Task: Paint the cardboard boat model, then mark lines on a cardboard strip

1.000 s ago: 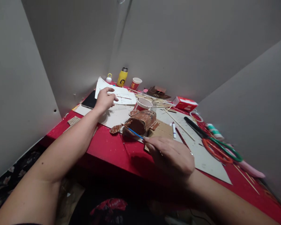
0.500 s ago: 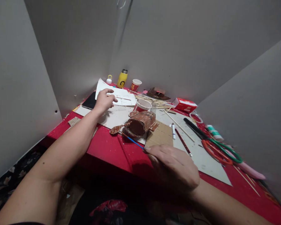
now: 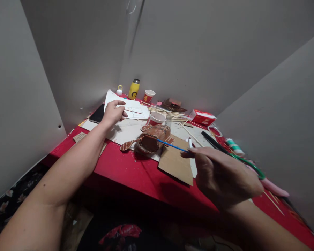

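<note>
On the red table (image 3: 125, 167), the right hand (image 3: 225, 177) hovers above the near edge with its wrist bent and knuckles up, fingertips pinched together on the blue handle of a thin paintbrush (image 3: 170, 145). That brush slants up and left, and its tip sits at the open end of a brown painted cardboard model (image 3: 151, 140), which lies on its side on the white sheet (image 3: 125, 130) near the table's middle. Just beside the model, toward the right hand, lies a flat piece of brown cardboard (image 3: 176, 162).

Farther back, the left arm stretches straight out across the table. The left hand (image 3: 113, 113) rests palm down on a sheet of paper with drawn lines (image 3: 136, 109), fingers loosely curled, with the thumb and forefinger apart; whether it grips anything I cannot tell.

A red and white paper cup (image 3: 156, 119) stands upright just behind the model; its contents cannot be made out. A second paper cup (image 3: 148, 96) stands by the wall beside a yellow bottle (image 3: 133, 89) with its cap on. Wooden skewers (image 3: 172, 114) lie scattered behind the nearer cup, and a red box (image 3: 202, 117) sits to their right.
</note>
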Motion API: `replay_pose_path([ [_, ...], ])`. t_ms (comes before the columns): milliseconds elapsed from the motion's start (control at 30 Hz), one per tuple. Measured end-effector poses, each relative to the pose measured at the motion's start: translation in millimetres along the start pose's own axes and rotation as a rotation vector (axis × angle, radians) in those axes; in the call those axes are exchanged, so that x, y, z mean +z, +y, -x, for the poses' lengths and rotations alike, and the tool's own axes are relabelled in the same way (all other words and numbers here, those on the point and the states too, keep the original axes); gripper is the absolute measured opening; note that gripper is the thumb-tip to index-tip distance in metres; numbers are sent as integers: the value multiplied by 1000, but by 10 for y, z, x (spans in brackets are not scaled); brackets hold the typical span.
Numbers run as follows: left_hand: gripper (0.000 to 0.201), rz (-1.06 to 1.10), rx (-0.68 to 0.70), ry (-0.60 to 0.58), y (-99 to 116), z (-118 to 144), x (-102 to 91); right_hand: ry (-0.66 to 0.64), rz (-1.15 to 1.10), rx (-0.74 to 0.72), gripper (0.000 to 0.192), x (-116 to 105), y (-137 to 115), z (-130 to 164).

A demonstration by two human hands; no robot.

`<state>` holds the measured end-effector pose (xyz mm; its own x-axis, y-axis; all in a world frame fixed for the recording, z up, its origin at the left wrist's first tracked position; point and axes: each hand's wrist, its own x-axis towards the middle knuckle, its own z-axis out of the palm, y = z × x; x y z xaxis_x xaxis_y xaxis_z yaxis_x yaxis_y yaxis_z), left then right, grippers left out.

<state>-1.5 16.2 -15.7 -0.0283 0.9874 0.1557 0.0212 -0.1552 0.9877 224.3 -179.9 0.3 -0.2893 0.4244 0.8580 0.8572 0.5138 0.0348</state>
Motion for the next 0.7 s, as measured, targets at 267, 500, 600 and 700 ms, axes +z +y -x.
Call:
replay_pose_path([
  [267,29,14,-1,-9,2,-28,-19,64,-84,-28,12,55,-5,15],
  [500,31,9,14,7,33,-11,-23,86,-95,-95,13,139,-4,30],
  [600,30,11,6,8,40,-10,-21,61,-139,-124,15,174,7,52],
  [700,29,9,5,7,35,-19,-19,41,-172,-140,14,188,29,68],
])
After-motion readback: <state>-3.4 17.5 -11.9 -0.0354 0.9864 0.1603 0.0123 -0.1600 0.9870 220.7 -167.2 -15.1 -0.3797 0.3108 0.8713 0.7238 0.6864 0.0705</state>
